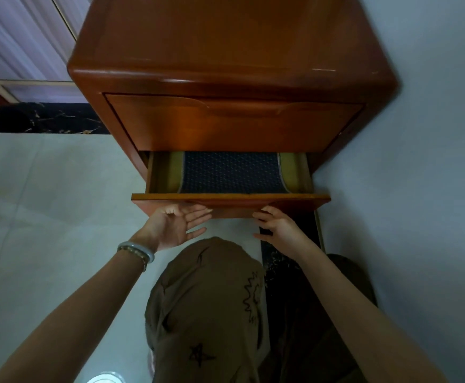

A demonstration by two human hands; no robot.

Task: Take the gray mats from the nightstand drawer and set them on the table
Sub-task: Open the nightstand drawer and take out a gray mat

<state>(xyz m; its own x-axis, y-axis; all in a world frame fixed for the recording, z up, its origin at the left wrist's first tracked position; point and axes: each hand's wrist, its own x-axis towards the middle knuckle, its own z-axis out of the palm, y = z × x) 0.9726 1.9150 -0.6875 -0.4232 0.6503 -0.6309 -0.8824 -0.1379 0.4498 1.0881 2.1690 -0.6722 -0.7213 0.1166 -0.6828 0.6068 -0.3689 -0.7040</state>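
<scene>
Reaching for the Open Drawer, Mat in Plain Sight

Closest to the camera is a bent knee in brown trousers [206, 313] printed with a black star and a sun-like scribble. Two bare forearms run forward on either side of it. The left wrist wears a pale bangle [140, 248] with a bead bracelet [135, 256] just behind it.

The left hand [176, 225] lies palm up with its fingers stretched out nearly straight. It holds nothing, and the fingertips sit at the underside of the lower drawer [231, 197], at the left end of the recess in its front panel. The right hand [278, 226] is seen from the back with its fingers bent, their tips up against the bottom edge of that same panel at the right end of the recess. Whether they actually hook or grip the edge cannot be told from this angle.

The lower drawer is pulled partway out. Inside it lies a gray mat [231, 174], flat on the drawer floor, dark with a fine diamond texture and a lighter trim along its rounded edges. It fills the middle of the drawer, with yellowish drawer bottom showing on both sides. How many mats lie there cannot be made out.

Above it the upper drawer [234, 125] is closed. Both belong to a glossy reddish-brown wooden nightstand [225, 37] with rounded corners.

Pale tiled floor [46, 189] spreads to the left, bordered farther off by a dark marbled strip [32, 117]. A light wall [433, 134] stands just beside the nightstand on the right, and a pale framed panel [18, 37] fills the far left corner.
</scene>
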